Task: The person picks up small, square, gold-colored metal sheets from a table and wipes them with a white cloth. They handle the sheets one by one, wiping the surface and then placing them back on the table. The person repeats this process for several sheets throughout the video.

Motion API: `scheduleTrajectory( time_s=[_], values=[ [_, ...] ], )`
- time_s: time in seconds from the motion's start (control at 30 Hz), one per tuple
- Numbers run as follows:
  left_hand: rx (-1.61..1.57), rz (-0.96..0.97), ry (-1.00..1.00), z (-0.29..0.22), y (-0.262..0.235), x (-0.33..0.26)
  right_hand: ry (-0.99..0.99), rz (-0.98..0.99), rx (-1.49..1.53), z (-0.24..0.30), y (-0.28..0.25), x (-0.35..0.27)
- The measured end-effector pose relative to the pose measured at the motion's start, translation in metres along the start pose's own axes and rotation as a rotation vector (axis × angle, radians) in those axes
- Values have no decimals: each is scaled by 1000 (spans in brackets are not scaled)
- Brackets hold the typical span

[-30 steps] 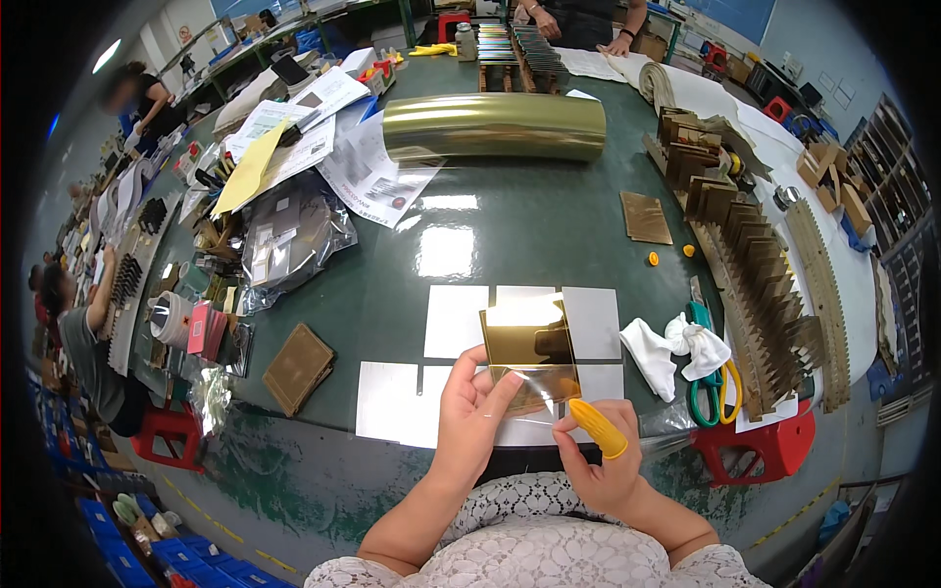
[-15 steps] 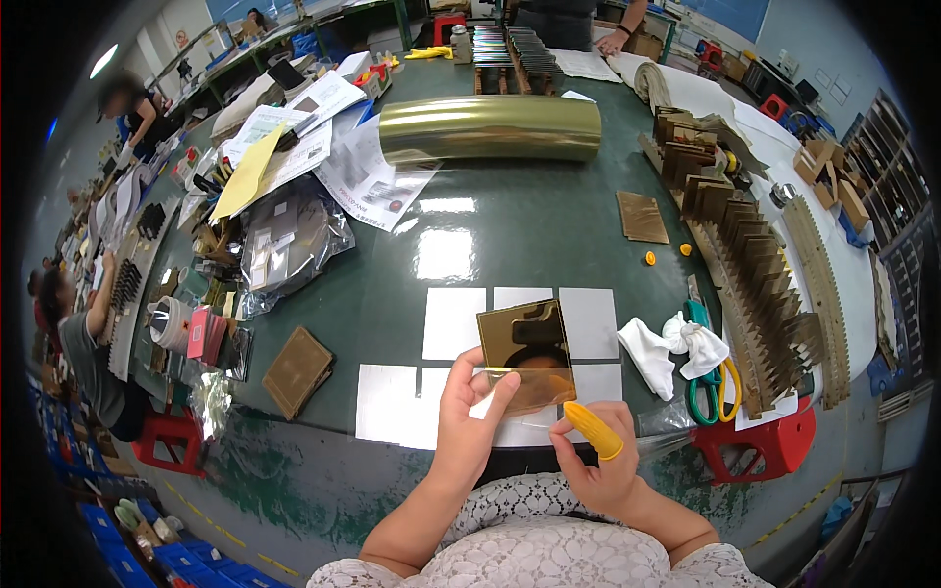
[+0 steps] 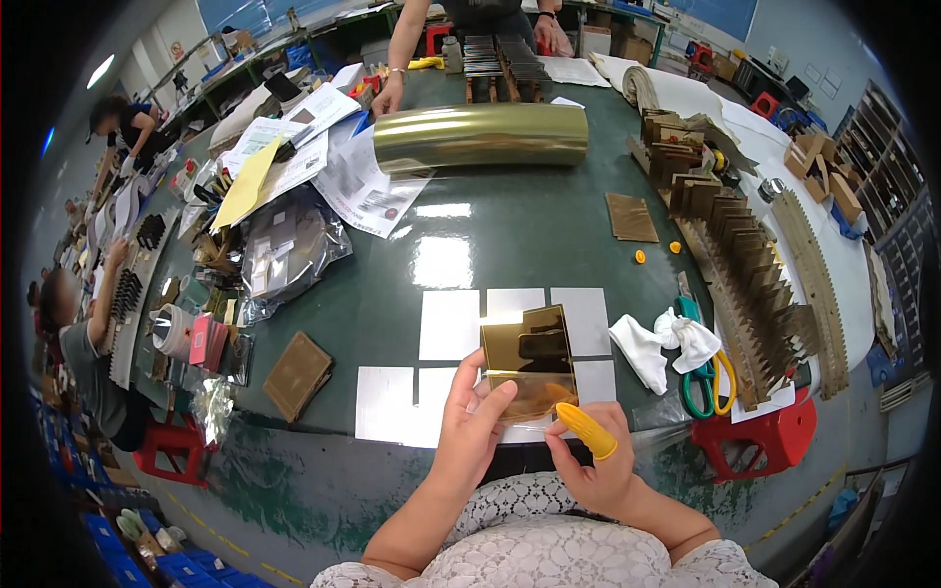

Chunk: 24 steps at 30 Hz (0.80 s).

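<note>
My left hand [image 3: 470,423] grips a shiny, mirror-like brown-gold plate [image 3: 527,341] by its left edge, thumb across the front. A thin clear film [image 3: 537,394] lies over the plate's lower part, its upper edge running straight across. At the plate's lower right corner, my right hand [image 3: 600,468] pinches thumb and forefinger together, seemingly on the film's edge. A yellow finger cot [image 3: 588,431] covers that forefinger. Beneath the plate, several pale square sheets [image 3: 449,323] lie in rows on the green table [image 3: 490,235], partly hidden by my hands.
A gold film roll [image 3: 480,135] lies across the far table. Slotted racks of plates [image 3: 730,245] stand right, near a white cloth [image 3: 642,351] and green-and-yellow-handled scissors [image 3: 698,387]. Papers [image 3: 363,186] and a brown plate stack [image 3: 298,376] lie left. A co-worker's arm [image 3: 404,49] reaches in.
The plate stands slightly more upright, and the film's upper edge has shifted little. My right hand has moved slightly left. Across the table, the co-worker's arm now reaches toward the papers.
</note>
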<state>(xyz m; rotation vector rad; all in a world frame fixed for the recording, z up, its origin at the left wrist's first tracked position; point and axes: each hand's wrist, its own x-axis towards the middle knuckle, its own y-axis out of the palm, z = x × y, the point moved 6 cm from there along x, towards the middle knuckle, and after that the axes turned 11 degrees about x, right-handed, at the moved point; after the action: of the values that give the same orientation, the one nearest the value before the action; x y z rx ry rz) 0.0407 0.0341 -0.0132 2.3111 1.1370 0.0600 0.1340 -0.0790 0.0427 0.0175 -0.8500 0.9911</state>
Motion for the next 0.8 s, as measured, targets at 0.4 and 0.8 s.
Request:
scheduleTrajectory(
  time_s=[0.4,0.8],
  values=[
    [106,-4,34,2,3,-11,80,-139,27,-5,-31,6],
    [179,342,112,14,12,-36,386,-335,430,-43,-30,-18]
  ],
)
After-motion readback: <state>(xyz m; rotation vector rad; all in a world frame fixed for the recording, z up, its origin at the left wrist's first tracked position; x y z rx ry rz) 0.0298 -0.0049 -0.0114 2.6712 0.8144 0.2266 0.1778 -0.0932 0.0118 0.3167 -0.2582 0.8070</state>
